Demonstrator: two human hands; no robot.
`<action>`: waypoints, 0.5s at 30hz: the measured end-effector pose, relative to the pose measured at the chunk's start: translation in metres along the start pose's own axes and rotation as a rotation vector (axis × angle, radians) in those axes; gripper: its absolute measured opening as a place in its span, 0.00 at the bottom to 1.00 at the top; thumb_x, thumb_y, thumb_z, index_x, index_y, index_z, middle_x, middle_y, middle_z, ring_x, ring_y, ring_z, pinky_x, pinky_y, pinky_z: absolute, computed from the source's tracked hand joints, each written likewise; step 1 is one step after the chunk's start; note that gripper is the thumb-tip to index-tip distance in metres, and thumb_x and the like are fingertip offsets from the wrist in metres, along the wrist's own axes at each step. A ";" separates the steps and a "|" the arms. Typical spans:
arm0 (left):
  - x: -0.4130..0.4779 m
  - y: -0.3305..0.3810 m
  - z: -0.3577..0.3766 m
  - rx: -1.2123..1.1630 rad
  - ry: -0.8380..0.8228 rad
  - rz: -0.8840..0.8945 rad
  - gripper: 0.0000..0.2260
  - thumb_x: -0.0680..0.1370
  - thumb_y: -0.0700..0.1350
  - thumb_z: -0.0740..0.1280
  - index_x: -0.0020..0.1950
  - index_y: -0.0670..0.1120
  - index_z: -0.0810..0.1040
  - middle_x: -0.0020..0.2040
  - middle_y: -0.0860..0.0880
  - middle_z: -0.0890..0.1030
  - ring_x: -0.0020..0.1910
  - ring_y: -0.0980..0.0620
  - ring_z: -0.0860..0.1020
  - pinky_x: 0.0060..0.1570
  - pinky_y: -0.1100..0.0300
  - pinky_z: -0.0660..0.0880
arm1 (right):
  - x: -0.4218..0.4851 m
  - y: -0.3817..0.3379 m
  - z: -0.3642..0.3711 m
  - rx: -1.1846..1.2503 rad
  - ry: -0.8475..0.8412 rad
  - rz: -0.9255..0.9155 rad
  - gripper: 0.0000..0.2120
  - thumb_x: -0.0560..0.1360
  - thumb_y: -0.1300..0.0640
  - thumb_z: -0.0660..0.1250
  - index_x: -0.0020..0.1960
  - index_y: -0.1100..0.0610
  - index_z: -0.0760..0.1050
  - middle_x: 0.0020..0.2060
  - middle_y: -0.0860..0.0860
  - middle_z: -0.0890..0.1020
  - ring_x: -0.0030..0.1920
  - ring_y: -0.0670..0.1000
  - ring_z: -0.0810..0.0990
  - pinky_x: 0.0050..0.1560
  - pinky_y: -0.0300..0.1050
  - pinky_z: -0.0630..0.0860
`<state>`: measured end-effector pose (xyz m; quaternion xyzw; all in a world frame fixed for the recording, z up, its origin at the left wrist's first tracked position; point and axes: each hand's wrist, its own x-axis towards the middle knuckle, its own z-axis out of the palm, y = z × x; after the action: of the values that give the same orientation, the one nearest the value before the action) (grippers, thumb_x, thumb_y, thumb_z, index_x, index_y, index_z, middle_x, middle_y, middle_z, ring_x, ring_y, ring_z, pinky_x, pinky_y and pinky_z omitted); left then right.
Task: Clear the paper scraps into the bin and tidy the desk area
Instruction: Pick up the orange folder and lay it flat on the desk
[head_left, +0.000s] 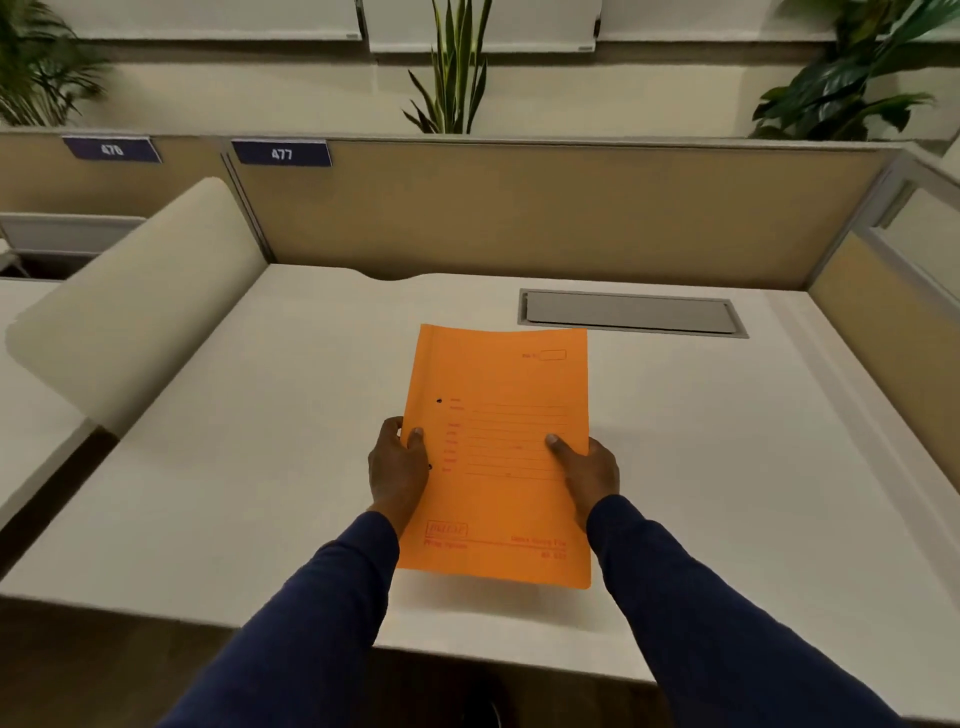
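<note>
An orange paper file folder (498, 384) with red printed lines is held flat just above the middle of the white desk (727, 467). My left hand (397, 470) grips its left edge, thumb on top. My right hand (589, 470) grips its right edge, thumb pressed on the cover. Both arms wear dark blue sleeves. No paper scraps and no bin show in this view.
A grey cable hatch (631, 313) is set into the desk behind the folder. Tan partition panels (545, 208) wall the back and right side, with a blue "477" label (281, 154). A cream curved divider (140, 312) stands at the left. Potted plants (452, 78) rise behind the partition.
</note>
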<state>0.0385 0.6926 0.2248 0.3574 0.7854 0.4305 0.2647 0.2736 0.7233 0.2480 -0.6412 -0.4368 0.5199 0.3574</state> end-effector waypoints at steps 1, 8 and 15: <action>0.010 0.002 0.001 0.000 -0.004 0.005 0.14 0.84 0.53 0.59 0.68 0.51 0.71 0.45 0.56 0.77 0.39 0.59 0.78 0.34 0.61 0.70 | 0.006 -0.004 0.005 0.010 0.009 0.004 0.13 0.77 0.42 0.69 0.54 0.51 0.80 0.48 0.50 0.85 0.48 0.55 0.84 0.55 0.59 0.81; 0.077 0.006 0.012 0.039 -0.025 -0.022 0.14 0.85 0.52 0.59 0.69 0.50 0.71 0.43 0.59 0.75 0.39 0.58 0.78 0.33 0.62 0.69 | 0.060 -0.022 0.039 -0.017 0.065 0.051 0.13 0.78 0.43 0.67 0.53 0.53 0.79 0.49 0.52 0.85 0.49 0.57 0.83 0.56 0.60 0.80; 0.116 -0.008 0.029 0.079 -0.033 -0.061 0.15 0.84 0.52 0.59 0.69 0.49 0.70 0.56 0.47 0.80 0.48 0.46 0.80 0.48 0.50 0.75 | 0.109 -0.016 0.068 -0.067 0.066 0.073 0.14 0.79 0.43 0.66 0.55 0.52 0.76 0.50 0.51 0.83 0.48 0.53 0.81 0.49 0.49 0.77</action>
<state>-0.0135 0.7953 0.1914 0.3506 0.8079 0.3848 0.2761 0.2124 0.8309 0.2104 -0.6850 -0.4183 0.4962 0.3308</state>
